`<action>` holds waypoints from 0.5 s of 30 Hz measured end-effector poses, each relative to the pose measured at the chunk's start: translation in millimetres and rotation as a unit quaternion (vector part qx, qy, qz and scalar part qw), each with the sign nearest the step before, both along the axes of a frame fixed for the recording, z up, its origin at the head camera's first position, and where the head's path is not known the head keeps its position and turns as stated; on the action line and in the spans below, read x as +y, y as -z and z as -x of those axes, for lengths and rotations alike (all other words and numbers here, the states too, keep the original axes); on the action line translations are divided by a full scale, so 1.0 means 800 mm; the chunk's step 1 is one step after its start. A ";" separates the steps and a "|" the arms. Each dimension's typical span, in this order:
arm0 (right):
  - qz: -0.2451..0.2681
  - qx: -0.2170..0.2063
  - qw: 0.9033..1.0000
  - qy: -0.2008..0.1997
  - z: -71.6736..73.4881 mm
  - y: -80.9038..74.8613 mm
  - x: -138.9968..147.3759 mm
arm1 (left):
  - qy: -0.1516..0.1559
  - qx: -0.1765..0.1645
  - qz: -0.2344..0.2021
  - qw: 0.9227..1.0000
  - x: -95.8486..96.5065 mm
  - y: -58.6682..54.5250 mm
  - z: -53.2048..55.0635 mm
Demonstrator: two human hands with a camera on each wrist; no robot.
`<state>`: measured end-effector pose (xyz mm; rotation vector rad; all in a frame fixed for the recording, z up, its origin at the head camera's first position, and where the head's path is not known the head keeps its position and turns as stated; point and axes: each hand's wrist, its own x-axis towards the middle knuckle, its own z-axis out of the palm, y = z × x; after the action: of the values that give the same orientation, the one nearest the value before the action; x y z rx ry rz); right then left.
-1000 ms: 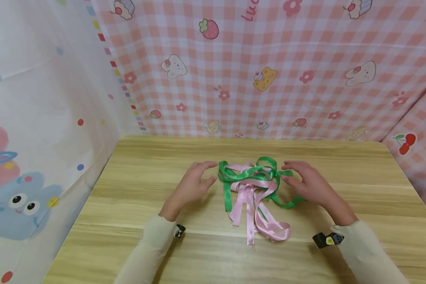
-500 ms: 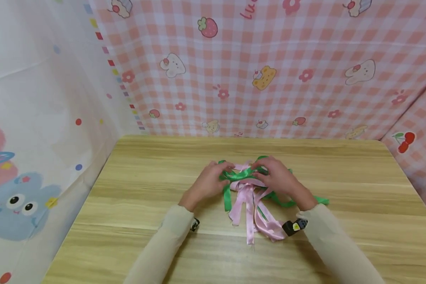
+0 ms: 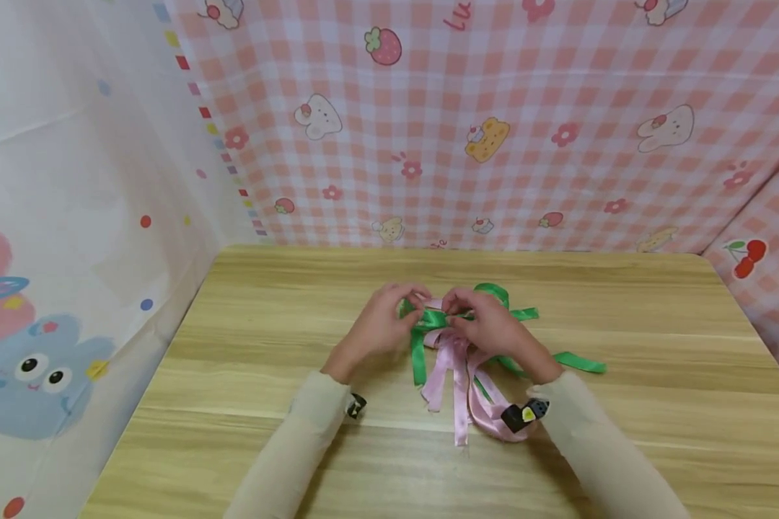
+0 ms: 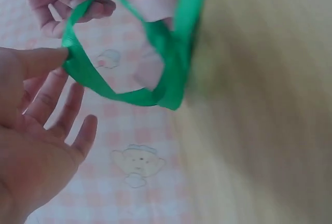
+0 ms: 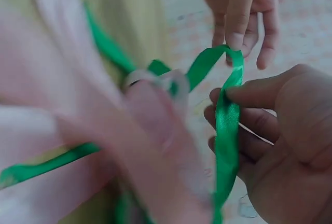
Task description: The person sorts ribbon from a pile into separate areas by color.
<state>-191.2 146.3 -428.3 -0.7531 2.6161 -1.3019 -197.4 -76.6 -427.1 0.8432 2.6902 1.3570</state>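
A green satin ribbon lies tangled over a pink ribbon in the middle of the table. My left hand pinches a stretch of the green ribbon between thumb and index finger, its other fingers spread in the left wrist view. Close beside it, my right hand also pinches the green ribbon with thumb against fingers. Between the two hands the band is lifted in a loop, plain in the left wrist view. Loose pink tails hang blurred before the right wrist camera.
The wood-grain table carries the heap near its centre. A pink checked cloth hangs behind it, and a white printed cloth hangs at the left. A green ribbon end trails to the right.
Both hands have come inward from either side of the heap, the right one moving left, and now pinch the green ribbon and raise part of it. One green end has shifted right.
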 end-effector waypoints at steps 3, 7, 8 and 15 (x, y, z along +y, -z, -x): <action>0.058 -0.032 0.998 -0.013 -0.001 -0.020 0.003 | 0.010 -0.025 -0.055 0.998 -0.004 -0.015 0.000; 0.122 -0.070 0.990 -0.022 -0.001 -0.047 0.010 | 0.027 -0.062 -0.122 0.990 -0.009 -0.036 0.000; 0.130 -0.074 0.989 -0.022 -0.002 -0.054 0.011 | 0.031 -0.068 -0.132 0.988 -0.010 -0.041 0.000; 0.185 -0.056 0.980 -0.035 -0.010 -0.096 0.027 | 0.057 -0.102 -0.130 0.985 -0.026 -0.072 -0.001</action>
<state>-183.0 167.5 -351.5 -0.7849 2.2657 -1.7795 -196.4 -97.4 -369.6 0.8074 2.3104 1.6901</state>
